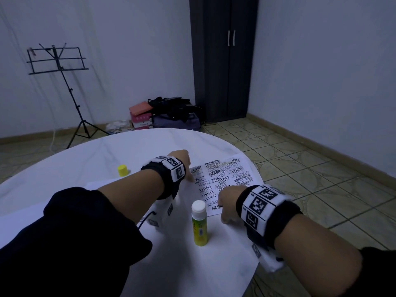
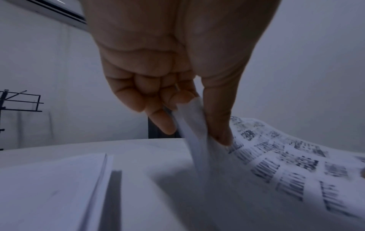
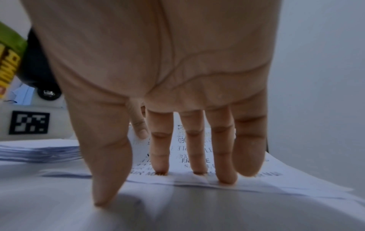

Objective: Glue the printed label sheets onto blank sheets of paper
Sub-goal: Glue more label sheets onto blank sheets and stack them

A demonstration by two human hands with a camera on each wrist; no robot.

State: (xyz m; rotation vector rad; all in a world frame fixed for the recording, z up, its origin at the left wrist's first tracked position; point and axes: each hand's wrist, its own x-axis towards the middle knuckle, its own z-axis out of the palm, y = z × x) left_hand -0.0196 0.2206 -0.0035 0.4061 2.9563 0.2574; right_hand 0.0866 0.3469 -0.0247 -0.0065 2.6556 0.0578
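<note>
A printed label sheet (image 1: 222, 179) lies on the white round table (image 1: 107, 151), right of centre. My left hand (image 1: 184, 166) pinches the sheet's left edge between thumb and fingers (image 2: 217, 121) and lifts it a little; the print shows as blurred blocks on the label sheet (image 2: 286, 168). My right hand (image 1: 228, 202) presses straight fingers (image 3: 223, 156) down on the near edge of the label sheet (image 3: 197, 161), thumb on the table. A glue stick (image 1: 199, 224) with a white cap and green-yellow body stands upright between my wrists.
A yellow cap (image 1: 122, 170) stands on the table left of my left wrist. A stack of blank sheets (image 3: 39, 150) lies to the left under my left forearm. The table's right edge (image 1: 255, 168) is close to the sheet. A music stand (image 1: 57, 61) stands beyond.
</note>
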